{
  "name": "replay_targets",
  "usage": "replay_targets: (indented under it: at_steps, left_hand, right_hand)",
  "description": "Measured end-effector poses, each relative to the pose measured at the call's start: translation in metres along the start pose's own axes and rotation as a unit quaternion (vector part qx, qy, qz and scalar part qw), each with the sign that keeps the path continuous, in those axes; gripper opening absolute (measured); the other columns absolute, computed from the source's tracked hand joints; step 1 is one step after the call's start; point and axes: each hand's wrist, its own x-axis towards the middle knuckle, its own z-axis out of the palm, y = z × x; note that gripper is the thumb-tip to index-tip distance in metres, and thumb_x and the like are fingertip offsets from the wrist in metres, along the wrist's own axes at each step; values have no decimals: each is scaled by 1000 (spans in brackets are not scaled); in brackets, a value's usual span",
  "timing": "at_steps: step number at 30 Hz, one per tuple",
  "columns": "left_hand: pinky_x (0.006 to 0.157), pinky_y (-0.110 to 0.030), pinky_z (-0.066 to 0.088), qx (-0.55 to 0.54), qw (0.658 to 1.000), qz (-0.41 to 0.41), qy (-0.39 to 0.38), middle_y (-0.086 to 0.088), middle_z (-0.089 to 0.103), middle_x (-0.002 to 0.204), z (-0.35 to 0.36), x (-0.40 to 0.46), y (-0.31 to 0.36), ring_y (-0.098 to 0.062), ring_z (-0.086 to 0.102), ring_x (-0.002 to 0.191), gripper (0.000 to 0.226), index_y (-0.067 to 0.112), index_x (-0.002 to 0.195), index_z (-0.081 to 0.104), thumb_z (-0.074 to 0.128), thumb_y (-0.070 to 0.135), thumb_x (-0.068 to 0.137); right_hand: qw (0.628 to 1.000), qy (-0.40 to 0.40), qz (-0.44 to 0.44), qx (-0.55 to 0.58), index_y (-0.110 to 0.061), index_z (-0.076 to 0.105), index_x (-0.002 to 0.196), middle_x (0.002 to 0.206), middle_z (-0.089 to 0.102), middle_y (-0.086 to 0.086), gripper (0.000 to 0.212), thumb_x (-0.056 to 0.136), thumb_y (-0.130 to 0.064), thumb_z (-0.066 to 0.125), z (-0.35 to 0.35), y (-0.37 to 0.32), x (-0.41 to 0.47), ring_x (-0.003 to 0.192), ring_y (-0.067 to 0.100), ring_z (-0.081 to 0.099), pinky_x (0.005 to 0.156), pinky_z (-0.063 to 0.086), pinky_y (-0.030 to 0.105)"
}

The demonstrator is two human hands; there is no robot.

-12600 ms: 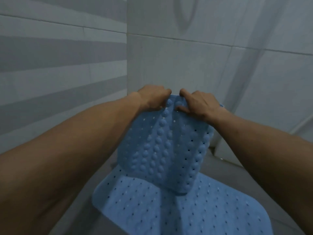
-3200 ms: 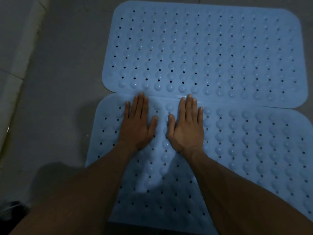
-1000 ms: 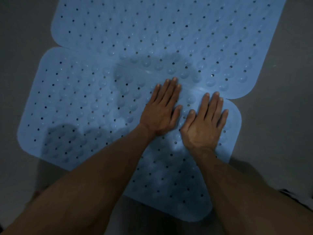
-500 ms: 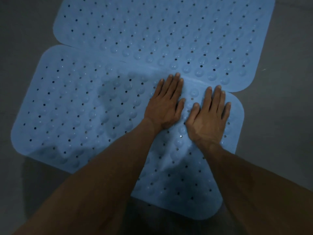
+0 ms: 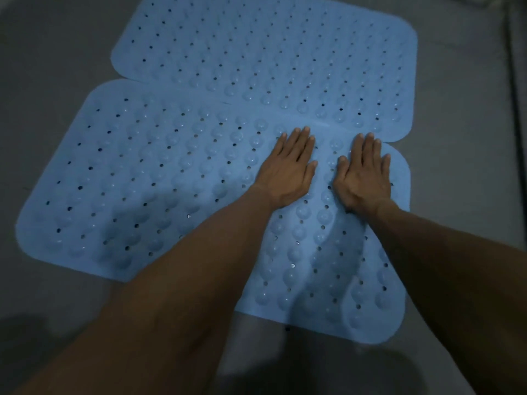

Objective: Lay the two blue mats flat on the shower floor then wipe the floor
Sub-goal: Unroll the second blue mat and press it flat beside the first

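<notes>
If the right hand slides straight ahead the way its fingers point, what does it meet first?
Probably the seam where the far blue perforated rubber mat meets the near blue perforated mat under the right hand. Which edge overlaps there I cannot tell. Beyond it, only the far mat's bumpy surface.

Two mats on the shower floor (image 5: 462, 166), one behind the other. The far mat (image 5: 265, 44) sits a bit further right, the near mat (image 5: 137, 178) sticks out more to the left, and where they meet the near one's far edge looks like it overlaps the far one's near edge. Both hands are flat on the near mat's right part, close to that seam: left hand (image 5: 288, 169) to the left, right hand (image 5: 363, 175) just beside it on the right, close to the mat's right edge.
</notes>
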Motion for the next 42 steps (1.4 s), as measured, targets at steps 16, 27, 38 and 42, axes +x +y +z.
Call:
replay_targets:
  at_steps: [16, 27, 38, 42]
  left_hand:
    - [113, -52, 31, 23, 983, -58, 174, -26, 40, 147, -3, -162, -110, -37, 36, 140, 53, -9, 139, 44, 41, 30, 103]
    - [117, -52, 22, 21, 987, -61, 149, -20, 26, 156, 0, -168, -100, -31, 21, 147, 57, -2, 148, 31, 32, 34, 103]
    - [121, -47, 8, 17, 991, -114, 75, -15, 3, 162, -5, -166, -98, -25, 1, 150, 69, 2, 154, 9, 19, 44, 100]
    - [120, -48, 11, 14, 991, -105, 85, -17, 6, 161, -4, -166, -99, -26, 3, 150, 69, -1, 153, 13, 21, 44, 101]
  right_hand:
    - [996, 19, -79, 45, -9, 2, 159, 167, -5, 10, 65, 105, -41, 18, 47, -150, -129, 154, 22, -9, 124, -9, 42]
    - [995, 73, -51, 44, -12, 10, 159, 167, 2, 8, 64, 104, -43, 19, 60, -160, -140, 154, 20, -3, 125, -1, 43]
    - [996, 73, -42, 41, -15, 7, 160, 167, 0, 6, 65, 103, -45, 18, 61, -161, -140, 154, 18, -6, 125, -2, 43]
    - [996, 74, -40, 33, -15, 4, 160, 167, -2, 5, 66, 103, -46, 19, 62, -160, -139, 154, 17, -8, 125, -1, 44]
